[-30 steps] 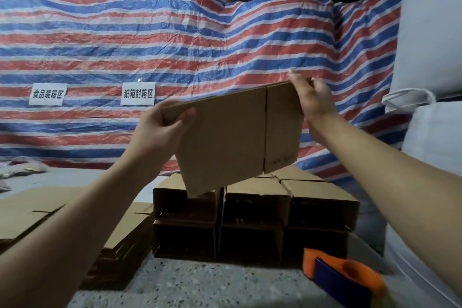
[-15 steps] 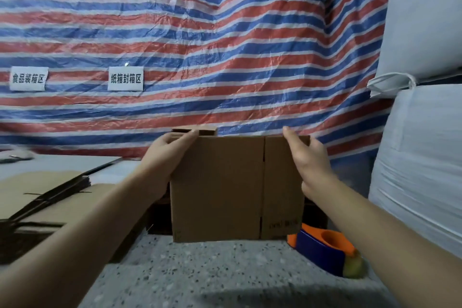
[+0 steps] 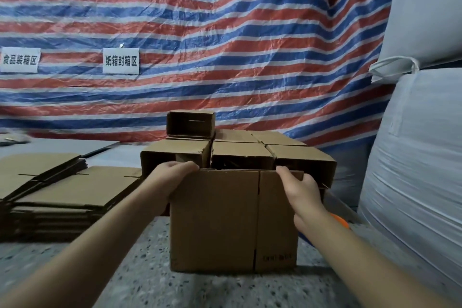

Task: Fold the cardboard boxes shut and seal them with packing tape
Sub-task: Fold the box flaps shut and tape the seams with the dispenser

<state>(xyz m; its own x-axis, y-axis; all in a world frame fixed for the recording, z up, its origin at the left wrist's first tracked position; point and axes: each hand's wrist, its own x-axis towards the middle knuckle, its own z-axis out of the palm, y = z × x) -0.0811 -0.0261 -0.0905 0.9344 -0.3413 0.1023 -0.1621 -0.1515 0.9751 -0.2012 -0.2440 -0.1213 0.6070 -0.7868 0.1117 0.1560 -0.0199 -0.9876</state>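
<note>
A brown cardboard box stands upright on the speckled floor in front of me, its near face toward the camera. My left hand grips its top left corner, fingers curled over the upper edge. At the top right edge, my right hand holds the box with fingers hooked over the rim. A sliver of the orange tape dispenser shows behind my right wrist; the rest is hidden.
Several opened boxes are stacked right behind the held box. Stacks of flat cardboard blanks lie at the left. Big white sacks rise at the right. A striped tarp with two labels hangs behind.
The box came down from chest height onto the floor and now stands upright. Both hands kept their hold on its top corners. The dispenser is now mostly hidden behind my right arm.
</note>
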